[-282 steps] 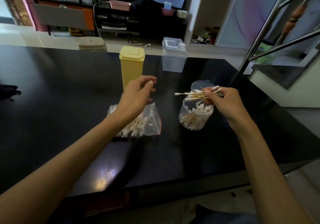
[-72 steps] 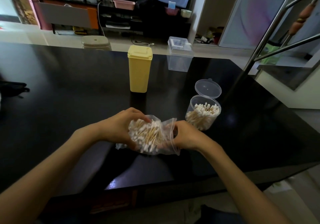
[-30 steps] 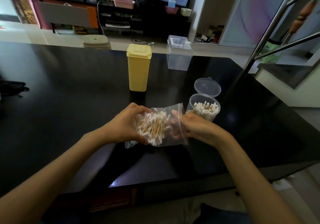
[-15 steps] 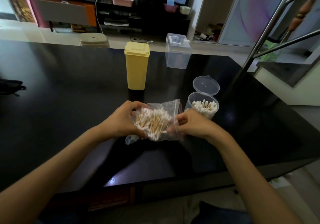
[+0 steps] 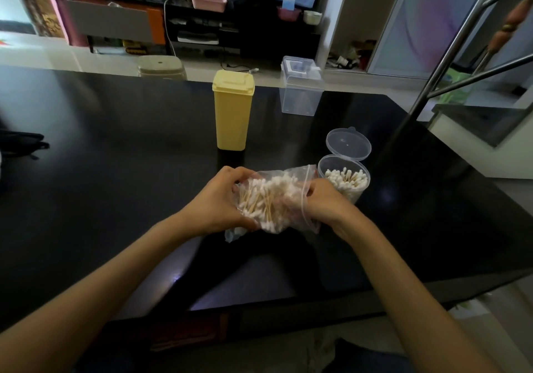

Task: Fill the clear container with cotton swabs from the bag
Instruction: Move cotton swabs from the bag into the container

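Clear bag of cotton swabs, gripped both sides, right hand fingers hidden

Both hands hold the bag of cotton swabs above the dark surface: the left hand cups its left side, the right hand pinches its open end. Just right stands the clear container, lid up, swabs inside. A yellow box and a clear box stand toward the far edge.
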Motion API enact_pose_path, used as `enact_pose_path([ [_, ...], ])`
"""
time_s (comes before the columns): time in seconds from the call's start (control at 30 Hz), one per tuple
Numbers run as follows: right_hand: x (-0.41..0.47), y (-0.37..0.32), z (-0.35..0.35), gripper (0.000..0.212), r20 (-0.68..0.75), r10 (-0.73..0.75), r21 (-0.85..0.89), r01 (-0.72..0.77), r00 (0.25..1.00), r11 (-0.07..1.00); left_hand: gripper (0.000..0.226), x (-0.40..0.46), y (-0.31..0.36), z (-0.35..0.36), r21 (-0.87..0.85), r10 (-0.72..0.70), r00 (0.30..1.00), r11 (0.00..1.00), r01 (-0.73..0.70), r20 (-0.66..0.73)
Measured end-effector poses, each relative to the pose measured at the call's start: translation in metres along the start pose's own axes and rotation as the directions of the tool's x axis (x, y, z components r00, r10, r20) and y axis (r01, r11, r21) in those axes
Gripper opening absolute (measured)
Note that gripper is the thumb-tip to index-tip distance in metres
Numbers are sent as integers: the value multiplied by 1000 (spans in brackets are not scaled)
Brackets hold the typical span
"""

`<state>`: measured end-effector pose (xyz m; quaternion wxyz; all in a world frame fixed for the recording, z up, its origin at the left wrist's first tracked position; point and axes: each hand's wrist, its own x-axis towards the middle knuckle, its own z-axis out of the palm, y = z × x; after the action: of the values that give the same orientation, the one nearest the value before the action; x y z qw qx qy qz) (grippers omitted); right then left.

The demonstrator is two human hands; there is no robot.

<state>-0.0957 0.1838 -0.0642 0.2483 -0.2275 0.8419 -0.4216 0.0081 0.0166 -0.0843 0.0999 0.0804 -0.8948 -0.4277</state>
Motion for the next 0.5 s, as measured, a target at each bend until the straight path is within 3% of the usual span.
enact_pose_path([
  [0.1,-5,-2,-1,24,-82,-39,-115,29,996,993,75,0,0,1,15,-18,999,1000,17,27],
  [0.2,-8,-5,-6,12,-33,-15,-129,10,999,992,77,0,0,2,28,-58,998,998,57,25],
  [0.3,-9,-6,-12,15,-18,-9,-111,7,1000,994,80,2,1,3,19,-103,995,995,103,16],
  [0.4,-8,-5,-12,8,-84,-55,-192,38,995,981,85,2,3,2,22,-149,984,989,147,102],
  [0.5,-9,-6,-10,10,-17,-84,-245,77,996,966,100,2,7,-4,161,-181,966,975,153,183],
])
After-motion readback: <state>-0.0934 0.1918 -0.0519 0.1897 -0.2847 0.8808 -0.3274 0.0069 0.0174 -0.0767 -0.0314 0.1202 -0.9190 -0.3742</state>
